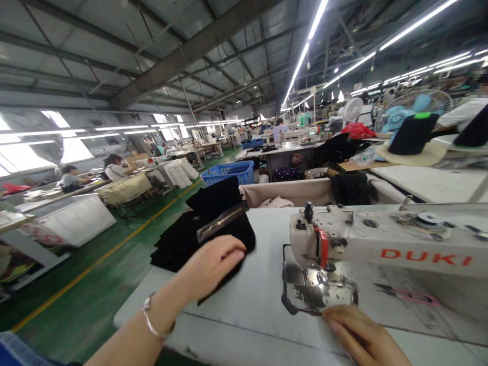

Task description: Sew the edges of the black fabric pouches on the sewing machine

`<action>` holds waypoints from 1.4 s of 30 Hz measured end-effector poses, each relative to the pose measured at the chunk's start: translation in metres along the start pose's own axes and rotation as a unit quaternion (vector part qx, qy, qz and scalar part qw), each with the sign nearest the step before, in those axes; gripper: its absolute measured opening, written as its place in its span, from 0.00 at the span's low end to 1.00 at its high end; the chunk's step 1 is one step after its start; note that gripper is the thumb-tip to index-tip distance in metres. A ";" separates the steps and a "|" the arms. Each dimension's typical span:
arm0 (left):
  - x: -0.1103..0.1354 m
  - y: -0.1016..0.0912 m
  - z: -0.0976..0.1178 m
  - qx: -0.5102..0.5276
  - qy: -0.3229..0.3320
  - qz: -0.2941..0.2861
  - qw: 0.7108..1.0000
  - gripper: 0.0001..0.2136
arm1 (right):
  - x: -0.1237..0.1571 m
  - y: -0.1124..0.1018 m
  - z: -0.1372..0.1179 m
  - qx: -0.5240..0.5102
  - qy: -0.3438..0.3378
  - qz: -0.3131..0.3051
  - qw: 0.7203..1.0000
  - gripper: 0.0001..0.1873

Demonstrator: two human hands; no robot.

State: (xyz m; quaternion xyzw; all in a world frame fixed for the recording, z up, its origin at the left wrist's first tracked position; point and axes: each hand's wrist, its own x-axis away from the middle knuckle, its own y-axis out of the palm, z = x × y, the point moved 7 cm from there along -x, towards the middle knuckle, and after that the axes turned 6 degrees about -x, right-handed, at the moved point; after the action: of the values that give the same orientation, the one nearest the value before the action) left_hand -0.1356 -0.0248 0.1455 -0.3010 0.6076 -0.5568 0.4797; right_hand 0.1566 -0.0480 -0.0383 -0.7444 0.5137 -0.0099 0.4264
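My left hand (213, 267) curls over a black fabric piece (219, 287) at the front of a stack of black fabric pieces (179, 239) on the table's left end. Just beyond its knuckles, a strip with a zipper (221, 223) lies across the dark cloth. The fingertips are partly hidden against the fabric. My right hand (366, 333) rests low on the sewing table (263, 295), its fingers stretched toward the front edge of the metal plate (320, 287). Nothing shows in it. Above that plate is the head of a white sewing machine (381, 244).
Pink-handled thread snips (415, 297) lie under the machine arm. Behind the table stand a cloth-lined bin (285, 190) and a blue plastic basket (231, 173). Black thread cones (414, 134) stand at the right. A green floor aisle (102, 274) runs along the left; several people sit at other tables.
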 end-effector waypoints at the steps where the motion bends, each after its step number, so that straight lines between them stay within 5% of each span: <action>1: 0.013 0.027 0.018 0.014 0.031 -0.045 0.998 0.14 | 0.001 0.001 -0.005 0.005 0.013 0.012 1.000 0.13; 3: 0.034 0.077 0.036 -0.023 0.038 -0.072 0.996 0.24 | 0.001 0.010 -0.016 0.026 0.027 0.018 0.999 0.17; 6: 0.044 0.137 0.029 -0.046 0.010 -0.081 0.996 0.27 | 0.000 0.032 -0.035 0.076 0.011 -0.022 0.997 0.21; 9: 0.021 0.158 -0.001 -0.056 -0.033 -0.055 0.996 0.19 | -0.001 0.045 -0.047 0.108 -0.016 -0.045 0.993 0.18; 12: -0.015 0.155 -0.032 -0.070 -0.076 -0.022 0.994 0.19 | -0.001 0.043 -0.048 0.096 -0.022 -0.040 0.994 0.15; 15: -0.031 0.156 -0.038 -0.071 -0.090 -0.025 0.993 0.22 | 0.000 0.036 -0.047 0.068 -0.020 -0.033 0.997 0.12; 23: 0.033 0.153 0.055 0.029 -0.023 -0.087 0.996 0.22 | -0.003 0.036 -0.042 0.006 0.090 -0.002 0.996 0.07; 29: 0.041 0.145 0.071 0.111 -0.052 -0.092 0.988 0.05 | -0.009 0.039 -0.048 -0.016 0.092 -0.035 0.995 0.02; 34: 0.056 0.103 0.076 0.231 -0.082 -0.122 0.962 0.06 | -0.014 -0.006 -0.051 -0.027 0.032 0.050 0.998 0.11; 38: 0.068 0.064 0.066 0.357 -0.135 -0.136 0.914 0.07 | -0.019 -0.028 -0.075 -0.026 -0.026 0.031 0.999 0.19; 42: 0.070 0.048 0.063 0.427 -0.142 -0.127 0.884 0.10 | -0.022 -0.038 -0.095 -0.089 -0.006 0.028 0.996 0.12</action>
State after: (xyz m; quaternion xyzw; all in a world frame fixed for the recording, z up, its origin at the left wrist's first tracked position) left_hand -0.0954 -0.1027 0.0871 -0.2176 0.1930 -0.7696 0.5685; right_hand 0.1322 -0.0861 0.0558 -0.7648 0.5305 0.0527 0.3616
